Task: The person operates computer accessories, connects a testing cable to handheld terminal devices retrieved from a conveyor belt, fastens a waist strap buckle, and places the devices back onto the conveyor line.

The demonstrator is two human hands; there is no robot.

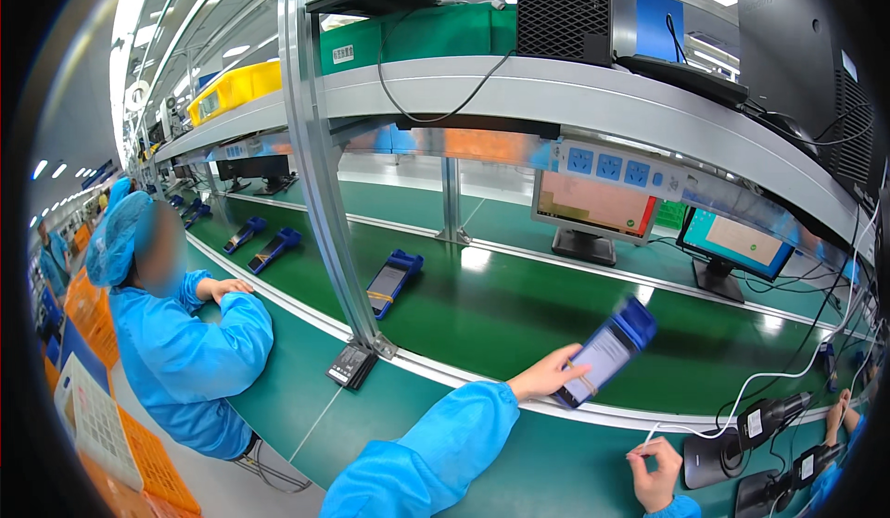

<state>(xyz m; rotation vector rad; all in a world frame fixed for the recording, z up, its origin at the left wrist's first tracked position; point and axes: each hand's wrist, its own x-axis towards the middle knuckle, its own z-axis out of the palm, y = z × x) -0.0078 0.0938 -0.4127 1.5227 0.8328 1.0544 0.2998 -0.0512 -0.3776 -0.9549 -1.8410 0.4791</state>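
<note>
My left hand (549, 375) is closed on the lower end of a blue handheld payment terminal (609, 353), its lit screen facing up. The terminal is tilted over the near rail of the green conveyor belt (491, 314), its far end slightly blurred. Lower right, my right hand (656, 474) pinches the end of a thin white cable (691, 428) between thumb and fingers. That cable runs off to the right and up toward the shelf. Beside this hand stands a black handheld scanner on a stand (742, 435). The plug at the cable's tip is too small to make out.
More blue terminals (393, 283) lie on the belt to the left. A stack of black batteries (352, 364) sits by the metal post (320, 166). A co-worker (185, 333) sits at left; another person's hands (839, 416) show at far right. Two monitors (593, 205) stand behind the belt.
</note>
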